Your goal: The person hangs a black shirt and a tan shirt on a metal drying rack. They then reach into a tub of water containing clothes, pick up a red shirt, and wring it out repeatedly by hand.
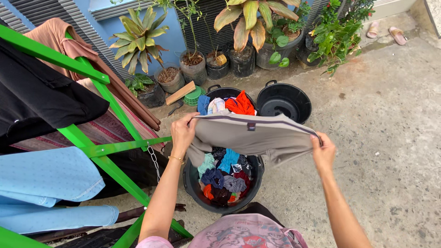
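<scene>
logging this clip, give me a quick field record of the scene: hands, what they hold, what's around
left hand: grips one end of the grey garment
right hand: grips the other end
garment: stretched between the hands, above the tub
tub: black, full of mixed clothes
second tub: black, looks empty, behind
rack: green, on the left, clothes hung on it
ground: concrete, potted plants along the wall

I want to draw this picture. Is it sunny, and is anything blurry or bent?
Head view: soft, even daylight, no hard shadows or glare; the grey garment held by the left hand and right hand looks sharp; the green rack bars splay outward near the left edge, a wide-lens effect.
</scene>
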